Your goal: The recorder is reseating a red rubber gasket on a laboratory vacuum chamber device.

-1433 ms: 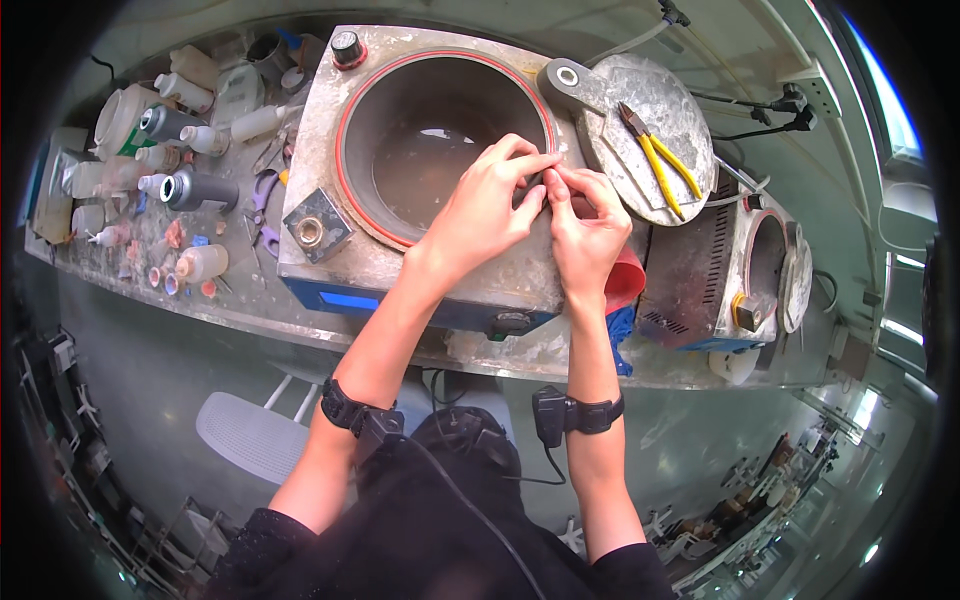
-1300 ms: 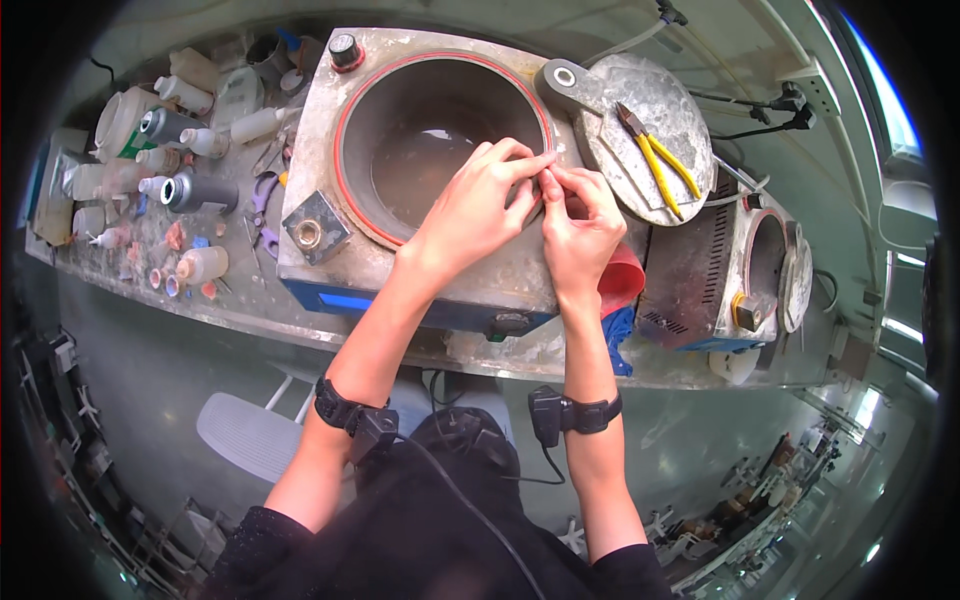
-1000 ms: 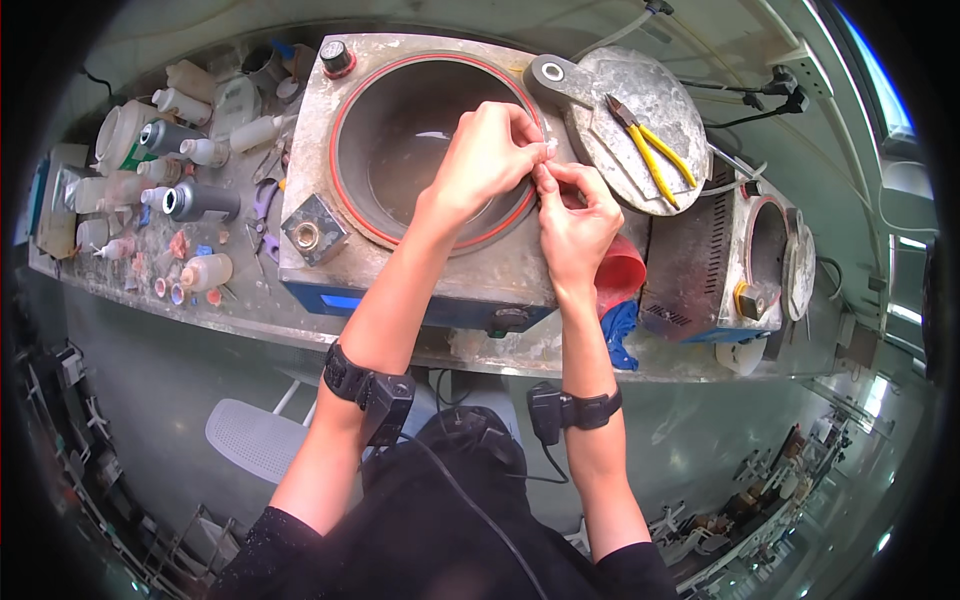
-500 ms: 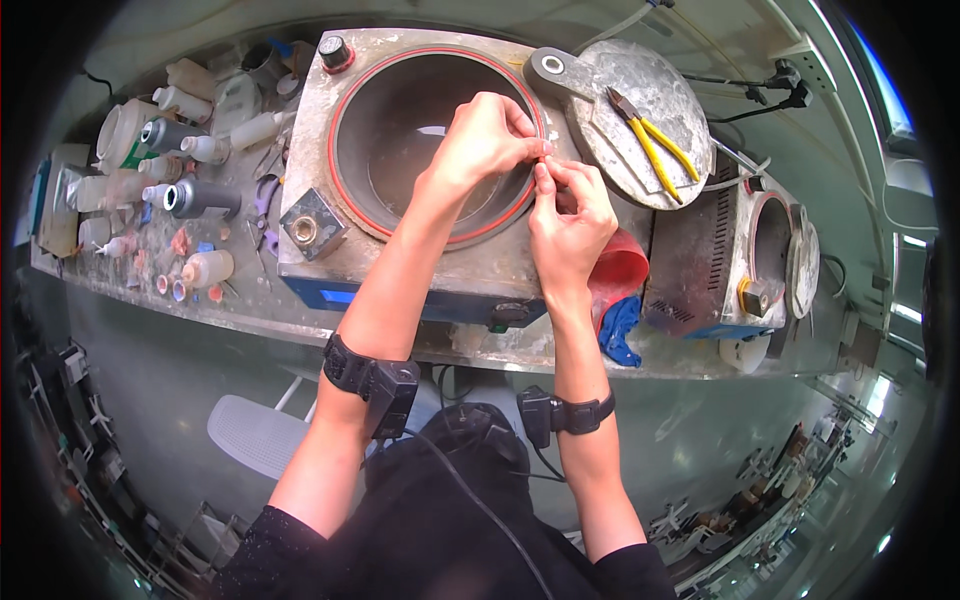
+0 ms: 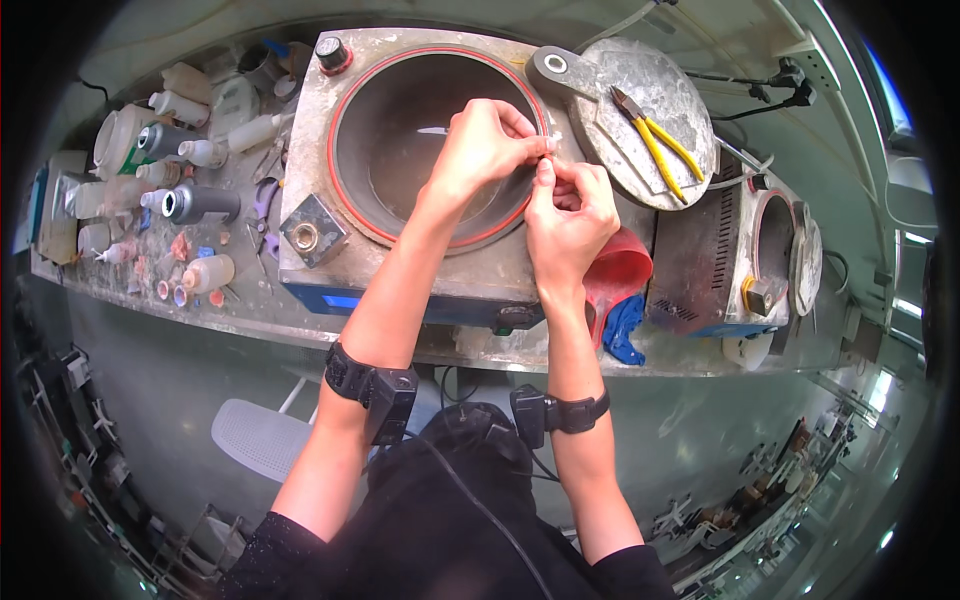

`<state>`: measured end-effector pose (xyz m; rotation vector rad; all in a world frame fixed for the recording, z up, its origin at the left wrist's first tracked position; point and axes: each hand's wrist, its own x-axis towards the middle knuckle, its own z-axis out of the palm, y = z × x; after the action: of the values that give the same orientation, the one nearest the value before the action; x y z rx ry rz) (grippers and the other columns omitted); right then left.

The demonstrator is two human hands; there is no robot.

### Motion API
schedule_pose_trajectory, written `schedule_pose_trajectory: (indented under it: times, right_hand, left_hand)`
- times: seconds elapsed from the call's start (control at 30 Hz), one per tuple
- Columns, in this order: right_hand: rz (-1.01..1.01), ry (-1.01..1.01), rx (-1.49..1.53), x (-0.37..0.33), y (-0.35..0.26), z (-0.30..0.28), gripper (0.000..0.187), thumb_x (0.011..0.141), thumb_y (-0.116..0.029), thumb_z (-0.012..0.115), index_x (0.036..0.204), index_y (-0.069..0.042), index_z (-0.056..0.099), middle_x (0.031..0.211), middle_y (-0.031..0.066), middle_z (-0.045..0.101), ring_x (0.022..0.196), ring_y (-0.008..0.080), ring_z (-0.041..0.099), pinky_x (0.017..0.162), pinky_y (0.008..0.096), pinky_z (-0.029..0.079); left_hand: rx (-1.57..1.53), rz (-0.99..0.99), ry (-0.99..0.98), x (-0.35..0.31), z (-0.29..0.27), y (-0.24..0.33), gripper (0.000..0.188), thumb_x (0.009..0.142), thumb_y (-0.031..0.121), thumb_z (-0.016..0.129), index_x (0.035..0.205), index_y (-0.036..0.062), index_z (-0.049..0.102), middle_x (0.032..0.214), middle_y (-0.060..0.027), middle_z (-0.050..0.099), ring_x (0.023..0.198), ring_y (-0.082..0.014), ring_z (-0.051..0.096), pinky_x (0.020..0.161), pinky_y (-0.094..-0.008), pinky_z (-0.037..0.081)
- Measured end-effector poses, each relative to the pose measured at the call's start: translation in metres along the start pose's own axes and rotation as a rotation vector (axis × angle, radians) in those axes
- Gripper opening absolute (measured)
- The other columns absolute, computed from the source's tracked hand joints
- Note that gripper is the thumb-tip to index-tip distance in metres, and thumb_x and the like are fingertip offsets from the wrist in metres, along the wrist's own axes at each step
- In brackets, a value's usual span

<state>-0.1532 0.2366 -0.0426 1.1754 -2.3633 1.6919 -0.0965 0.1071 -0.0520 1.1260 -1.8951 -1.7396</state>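
Observation:
Both my hands meet over the right rim of a round, dark metal chamber (image 5: 385, 160) edged with a red sealing ring (image 5: 335, 165). My left hand (image 5: 482, 145) reaches across the opening, thumb and forefinger pinched together. Just below it, my right hand (image 5: 572, 215) pinches at the same spot, its other fingers curled. A tiny whitish bit (image 5: 554, 141) shows by the fingertips, too small to name. Right of the hands lies a thick round lid (image 5: 610, 150) with yellow-handled pliers (image 5: 655, 145) on top. Below my right hand is a red scoop-like vessel (image 5: 618, 268).
Several bottles (image 5: 202, 203) and purple-handled scissors (image 5: 264, 205) crowd the bench at left. A square metal block (image 5: 313, 232) and black knob (image 5: 333, 54) sit on the chamber's housing. Blue crumpled material (image 5: 624, 330) lies by the vessel. At right stands a smaller chamber unit (image 5: 700, 270).
Both hands stay pinched together at the rim, having shifted only slightly. The view has moved a little, and more of the red vessel shows beside my right wrist.

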Motion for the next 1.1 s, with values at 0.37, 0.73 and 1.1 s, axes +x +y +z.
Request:
schedule_pose_trajectory:
  times: [0.37, 0.73, 1.1]
  right_hand:
    - [0.003, 0.004, -0.043, 0.0, -0.007, 0.004, 0.003, 0.087, 0.005, 0.071, 0.089, 0.006, 0.069, 0.084, 0.0118, 0.062, 0.057, 0.0201, 0.064, 0.054, 0.0328, 0.051]
    - [0.031, 0.006, -0.033, -0.005, -0.005, -0.002, 0.007, 0.089, 0.002, 0.072, 0.095, 0.006, 0.073, 0.088, 0.0113, 0.065, 0.058, 0.0174, 0.067, 0.055, 0.0296, 0.053]
    - [0.298, -0.069, 0.434, -0.01, 0.008, -0.018, 0.02, 0.096, -0.001, 0.074, 0.114, 0.008, 0.075, 0.107, 0.0093, 0.068, 0.083, 0.0127, 0.071, 0.074, 0.0256, 0.064]
  left_hand:
    - [-0.065, 0.035, -0.028, -0.004, -0.005, -0.001, 0.029, 0.083, 0.016, 0.089, 0.096, -0.0042, 0.074, 0.082, -0.0092, 0.076, 0.075, -0.0112, 0.071, 0.07, -0.0262, 0.058]
    - [-0.089, 0.076, 0.143, -0.024, 0.012, 0.006, 0.025, 0.081, 0.011, 0.087, 0.09, -0.0061, 0.07, 0.08, -0.0151, 0.077, 0.075, -0.0163, 0.076, 0.069, -0.0305, 0.061]
    - [-0.068, 0.026, 0.034, -0.007, 0.005, -0.004, 0.03, 0.083, 0.017, 0.09, 0.094, -0.0032, 0.071, 0.082, -0.0083, 0.075, 0.073, -0.01, 0.07, 0.068, -0.0252, 0.058]
